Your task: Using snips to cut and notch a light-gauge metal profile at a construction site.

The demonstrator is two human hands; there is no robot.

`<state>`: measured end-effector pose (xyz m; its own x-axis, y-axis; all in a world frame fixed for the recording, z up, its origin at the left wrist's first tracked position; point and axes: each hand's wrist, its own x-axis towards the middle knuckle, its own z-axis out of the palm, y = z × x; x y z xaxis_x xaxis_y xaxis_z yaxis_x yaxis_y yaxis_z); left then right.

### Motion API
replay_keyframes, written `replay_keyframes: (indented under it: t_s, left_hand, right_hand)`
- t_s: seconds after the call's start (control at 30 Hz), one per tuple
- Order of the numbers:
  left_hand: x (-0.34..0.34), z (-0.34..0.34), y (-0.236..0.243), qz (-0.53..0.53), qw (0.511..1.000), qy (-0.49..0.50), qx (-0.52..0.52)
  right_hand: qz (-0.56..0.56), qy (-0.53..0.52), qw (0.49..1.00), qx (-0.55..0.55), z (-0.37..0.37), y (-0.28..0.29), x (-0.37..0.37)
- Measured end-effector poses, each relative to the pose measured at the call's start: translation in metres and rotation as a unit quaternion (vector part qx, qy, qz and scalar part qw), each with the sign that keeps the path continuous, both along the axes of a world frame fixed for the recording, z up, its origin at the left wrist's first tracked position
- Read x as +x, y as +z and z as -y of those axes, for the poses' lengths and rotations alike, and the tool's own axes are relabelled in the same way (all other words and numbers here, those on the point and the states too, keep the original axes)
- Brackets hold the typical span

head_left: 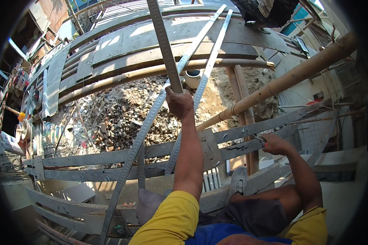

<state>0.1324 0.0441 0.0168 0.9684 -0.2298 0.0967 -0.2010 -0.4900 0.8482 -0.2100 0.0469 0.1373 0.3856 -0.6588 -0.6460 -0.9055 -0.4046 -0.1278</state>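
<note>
My left hand (179, 102) is closed round the lower end of a dark metal channel (162, 36) that rises to the top edge. Two pale, embossed metal channels (143, 132) slant across the scene behind it. My right hand (276, 143) is closed on a hand tool with red on its handle (265, 143), its thin metal part pointing left over weathered boards (241, 134). I cannot make out the tool's exact kind. A long bamboo pole (298, 73) runs diagonally just above my right hand.
Rubble (110, 114) lies below, beside a round container (192, 83). Plank and bamboo walkways (114, 51) cross the top, with a dark bundle (270, 10) at right. Wooden posts (247, 106) stand right of center. My shoed foot (237, 183) is among lower boards. Cluttered materials (16, 139) fill the left.
</note>
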Motion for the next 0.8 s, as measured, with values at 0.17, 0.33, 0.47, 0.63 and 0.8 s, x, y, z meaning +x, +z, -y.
replay_keyframes:
  t_s: [0.17,0.33,0.47,0.63,0.8]
  left_hand:
    - [-0.009,-0.006,-0.012,-0.118,0.989,-0.09,-0.018]
    - [-0.017,0.006,-0.028,-0.187,0.964,-0.151,-0.117]
    - [-0.04,0.019,-0.038,-0.257,0.935,-0.188,-0.156]
    - [-0.08,0.02,-0.053,-0.33,0.926,-0.14,-0.116]
    - [-0.079,0.027,-0.053,-0.391,0.889,-0.13,-0.198]
  right_hand:
    - [-0.012,0.01,1.0,0.008,0.001,0.003,0.005]
    - [-0.039,-0.006,0.998,0.038,0.0,0.003,0.005]
    - [-0.013,-0.064,0.998,0.015,-0.005,0.0,0.007]
    - [0.008,-0.079,0.997,0.016,-0.008,-0.002,0.012]
    - [-0.003,-0.078,0.997,0.016,-0.003,-0.005,0.01]
